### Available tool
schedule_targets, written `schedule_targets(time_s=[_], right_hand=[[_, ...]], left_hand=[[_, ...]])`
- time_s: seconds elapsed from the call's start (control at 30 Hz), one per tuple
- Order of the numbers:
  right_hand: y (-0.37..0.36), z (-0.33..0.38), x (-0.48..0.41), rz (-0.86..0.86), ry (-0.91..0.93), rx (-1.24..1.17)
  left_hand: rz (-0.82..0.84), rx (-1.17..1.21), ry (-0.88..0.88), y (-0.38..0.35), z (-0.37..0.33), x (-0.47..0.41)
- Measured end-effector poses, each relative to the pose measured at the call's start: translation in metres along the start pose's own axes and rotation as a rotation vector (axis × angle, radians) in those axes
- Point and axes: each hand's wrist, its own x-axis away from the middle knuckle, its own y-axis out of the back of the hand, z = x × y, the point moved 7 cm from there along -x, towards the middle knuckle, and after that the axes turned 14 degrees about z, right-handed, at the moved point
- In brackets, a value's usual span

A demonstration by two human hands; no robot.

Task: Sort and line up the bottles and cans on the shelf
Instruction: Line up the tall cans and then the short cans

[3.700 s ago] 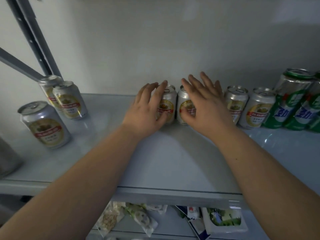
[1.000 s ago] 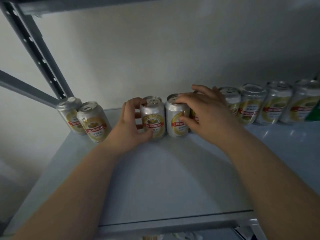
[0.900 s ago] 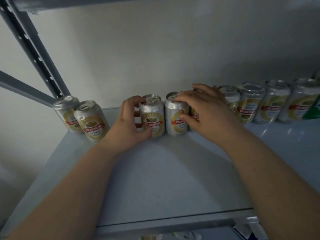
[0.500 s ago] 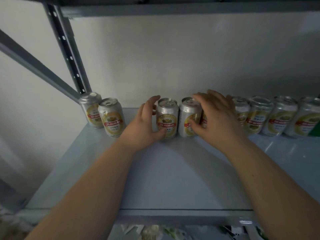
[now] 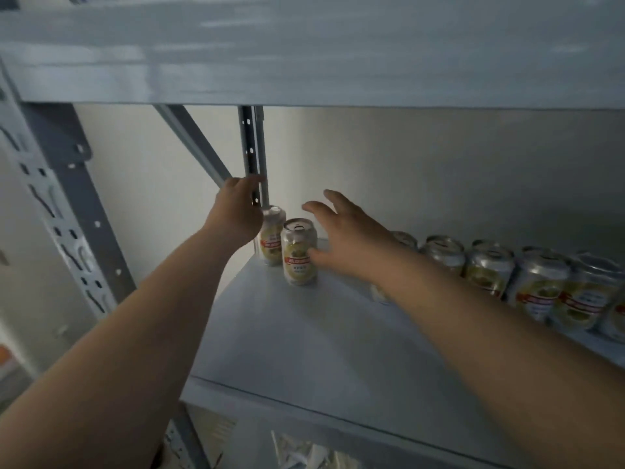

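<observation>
Cans stand on the grey shelf (image 5: 314,336), and both hands reach toward the two at its back left corner. The left hand (image 5: 236,214) is raised beside the rear can (image 5: 270,238), its fingers hidden behind the knuckles, so whether they grip anything cannot be told. The right hand (image 5: 341,235) is spread open, fingers apart; its thumb lies against the right side of the front can (image 5: 299,252), though the blur makes that contact uncertain. This front can stands upright, silver with a gold label and a red band, touching or just in front of the rear can. Behind the left hand rises a perforated upright post (image 5: 253,150) with a diagonal brace (image 5: 192,143) meeting it. To the right, past the right forearm, a row of like cans (image 5: 537,282) runs along the pale wall (image 5: 422,164). An upper shelf (image 5: 304,49) spans the top.
</observation>
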Motion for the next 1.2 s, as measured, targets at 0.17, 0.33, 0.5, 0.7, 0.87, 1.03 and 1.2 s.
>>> schedule_targets(time_s=[0.17,0.33,0.5,0.7,0.87,1.03,1.2], right_hand=[[-0.025,0.001,-0.049,0.158,-0.071,0.004],[-0.024,0.009,-0.06,0.126,-0.025,-0.059],[-0.009,0.003,-0.041,0.177,-0.047,0.108],[0.006,-0.01,-0.016,0.239,-0.093,0.248],[0.004,-0.011,-0.014,0.233,-0.076,0.213],[0.003,-0.011,-0.01,0.209,-0.074,0.214],[0.007,-0.017,-0.001,0.164,-0.1,0.222]], left_hand=[[0.322,-0.19,-0.016,-0.038,0.004,-0.014],[0.149,-0.023,0.079,-0.042,0.015,-0.022],[0.313,-0.08,0.017,-0.045,0.012,-0.015],[0.608,-0.779,-0.018,-0.051,-0.027,0.011],[0.773,-1.233,0.09,-0.069,-0.042,0.024],[0.715,-1.442,-0.146,-0.068,-0.04,0.034],[0.386,-0.657,-0.074,-0.028,-0.011,0.026]])
